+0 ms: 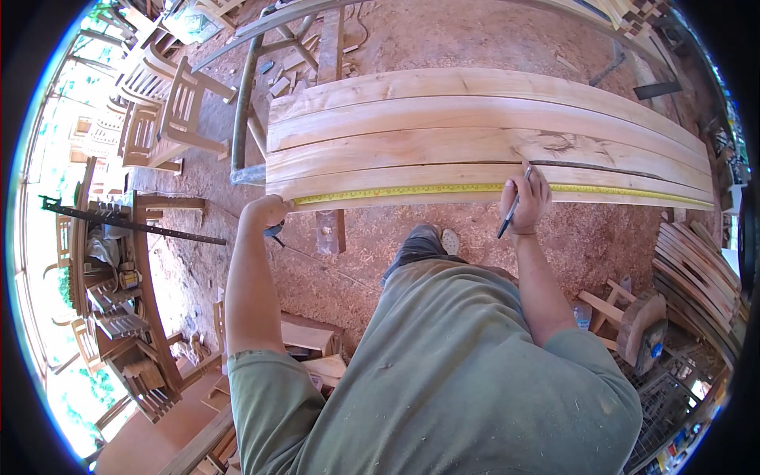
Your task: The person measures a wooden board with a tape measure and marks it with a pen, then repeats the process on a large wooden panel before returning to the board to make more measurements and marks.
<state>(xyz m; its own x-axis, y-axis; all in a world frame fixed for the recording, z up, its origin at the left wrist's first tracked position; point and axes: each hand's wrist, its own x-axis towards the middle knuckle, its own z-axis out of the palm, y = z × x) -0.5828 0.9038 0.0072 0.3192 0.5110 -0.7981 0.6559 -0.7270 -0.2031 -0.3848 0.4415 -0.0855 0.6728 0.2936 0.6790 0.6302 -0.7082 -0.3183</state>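
Observation:
Several pale wooden planks [380, 119] lie side by side in front of me. A yellow tape measure [427, 190] is stretched along the nearest plank, from its left end to the far right. My left hand [267, 210] is closed at the left end, with the dark tape case partly showing beneath it. Over the nearest planks, my right hand [529, 204] is closed around a dark pen [511, 215], which slants between the fingers. Close to that hand, a dark crack [594, 167] runs along the wood.
Wooden chairs [178, 115] stand at the upper left, beside a metal frame [247, 111]. A long black bar clamp [134, 220] juts out at the left. Stacked boards [697, 269] lean at the right. Wood offcuts [291, 75] lie on the reddish dirt floor [412, 47].

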